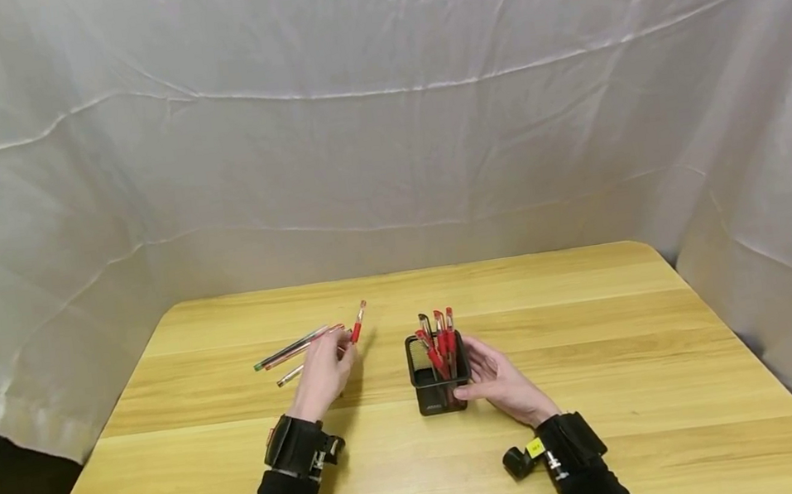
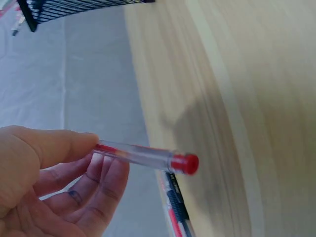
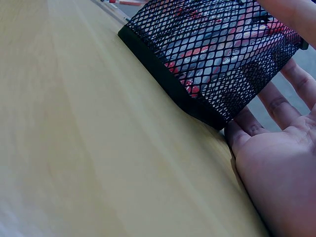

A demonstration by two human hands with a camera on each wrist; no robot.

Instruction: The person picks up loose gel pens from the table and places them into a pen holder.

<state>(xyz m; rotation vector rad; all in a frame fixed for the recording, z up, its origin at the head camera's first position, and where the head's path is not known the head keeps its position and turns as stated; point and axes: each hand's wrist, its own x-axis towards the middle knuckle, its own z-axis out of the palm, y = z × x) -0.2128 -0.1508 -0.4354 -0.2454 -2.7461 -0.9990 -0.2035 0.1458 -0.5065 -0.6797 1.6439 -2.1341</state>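
Note:
My left hand (image 1: 322, 373) pinches a clear gel pen with red ends (image 1: 358, 324) between thumb and fingers. In the left wrist view that pen (image 2: 143, 155) tilts above the table, its red end pointing away from the hand. A black mesh pen holder (image 1: 431, 401) stands upright at the middle of the table. Several pens (image 1: 442, 345), mostly red and one dark-capped, lean inside it. My right hand (image 1: 507, 389) holds the holder at its right side, thumb at the front and fingers behind. In the right wrist view, pens show through the mesh (image 3: 207, 54).
Several loose pens (image 1: 295, 349), with green, red and dark parts, lie on the table beside and partly behind the left hand. The wooden table (image 1: 642, 348) backs onto a pale grey cloth (image 1: 384, 157), which also hangs along both sides.

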